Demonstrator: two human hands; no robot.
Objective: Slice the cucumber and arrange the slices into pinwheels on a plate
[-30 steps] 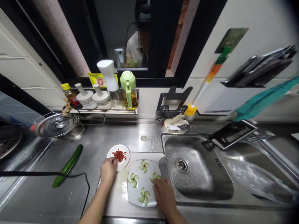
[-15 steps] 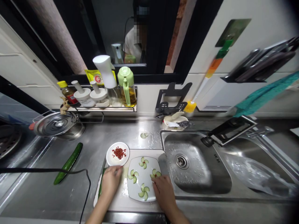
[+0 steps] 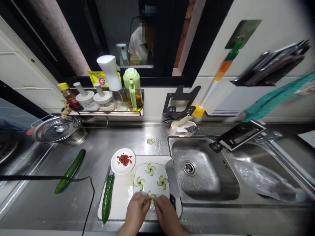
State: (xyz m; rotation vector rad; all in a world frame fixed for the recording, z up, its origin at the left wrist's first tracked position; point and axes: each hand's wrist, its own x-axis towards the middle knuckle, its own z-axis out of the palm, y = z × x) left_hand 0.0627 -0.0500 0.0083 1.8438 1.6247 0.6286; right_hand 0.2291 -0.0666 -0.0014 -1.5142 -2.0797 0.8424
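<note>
So both hands just shifted — half a second ago the right hand (image 3: 167,209) was at the right-hand flower and the left hand (image 3: 136,207) was just near of the small round white dish (image 3: 115,169) with its pile of dried-looking red bits (image 3: 125,160). Now they've met over the near pale-green pinwheel of cucumber slices (image 3: 152,204) on the glossy white squarish plate (image 3: 151,183). The far, left and right pinwheels all show a red centre, so I'd say the near one is the last of the four getting its dot. It sits right between and partly under the fingertips, left hand on its left, right hand on its right. Both grips look bunched in, with a speck of red between them — can't tell if either is actually closed on it. The plate sits on the white rectangular chopping board (image 3: 121,203).
</note>
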